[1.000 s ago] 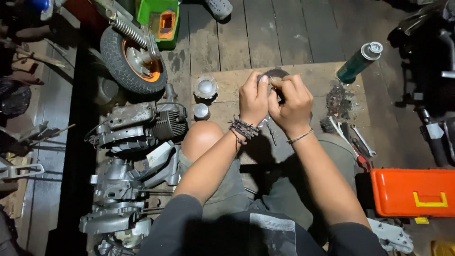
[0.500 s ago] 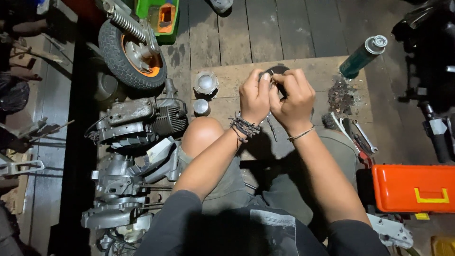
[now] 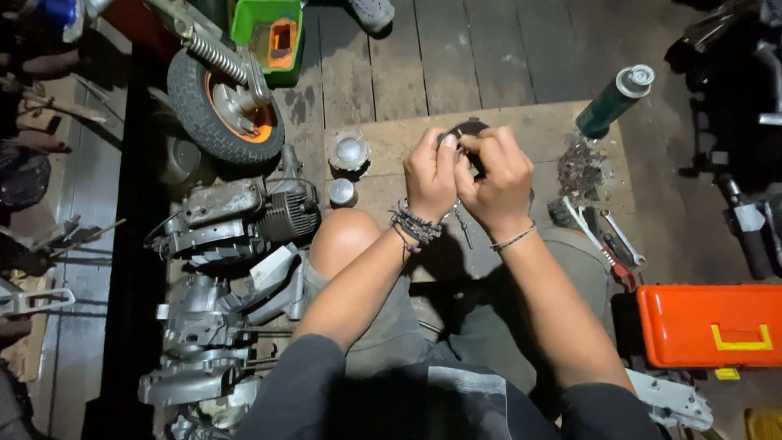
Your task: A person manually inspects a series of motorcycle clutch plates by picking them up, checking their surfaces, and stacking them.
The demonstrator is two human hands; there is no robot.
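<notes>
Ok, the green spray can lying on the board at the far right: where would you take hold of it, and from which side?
Probably around the middle of the green spray can, coming from above. It lies tilted on its side on the wooden board, white cap end pointing up-right, so the round body is exposed along its length. The dark debris pile sits just below its base, so avoid approaching from there.

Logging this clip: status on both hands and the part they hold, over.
Left hand and right hand together, both pinching a small dark round part above the wooden board. Green spray can off to the side. Nothing between hands.
</notes>
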